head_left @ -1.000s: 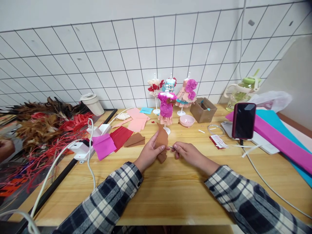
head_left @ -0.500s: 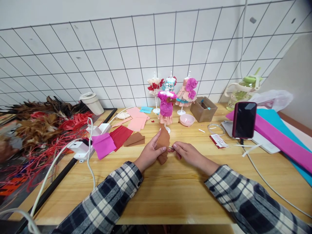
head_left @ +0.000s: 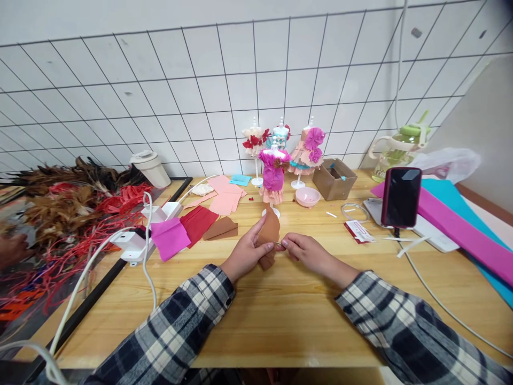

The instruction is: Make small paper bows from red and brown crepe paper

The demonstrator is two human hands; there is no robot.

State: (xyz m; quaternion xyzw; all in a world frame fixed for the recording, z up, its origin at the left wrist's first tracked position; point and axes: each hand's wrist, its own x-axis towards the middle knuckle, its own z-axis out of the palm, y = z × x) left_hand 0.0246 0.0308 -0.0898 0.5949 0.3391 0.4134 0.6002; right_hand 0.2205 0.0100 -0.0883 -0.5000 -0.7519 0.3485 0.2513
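Between thumb and fingers my left hand [head_left: 249, 249] holds a piece of brown crepe paper [head_left: 269, 227] with a wavy edge, upright above the table. My right hand [head_left: 304, 251] pinches a thin metal tool [head_left: 279, 244], whose tip meets the paper's right edge by my left thumb. The tool's exact kind is too small to make out. Just behind the paper stands a mini dress form [head_left: 273, 174] in a magenta and peach paper dress, its base partly hidden. A folded brown paper piece [head_left: 221, 229] lies left of my left hand.
Several dressed forms [head_left: 306, 149] stand by the wall, near a pink bowl [head_left: 307, 197] and a cardboard box [head_left: 334, 179]. Red paper [head_left: 199, 222], magenta paper [head_left: 171, 239] and a power strip [head_left: 136, 248] lie left. A phone [head_left: 401, 198] stands right. Another person's hand [head_left: 12, 251] is far left.
The thin tool in my right hand has shifted slightly left against the paper. My left hand keeps its place. The other person's hand at far left shows more.
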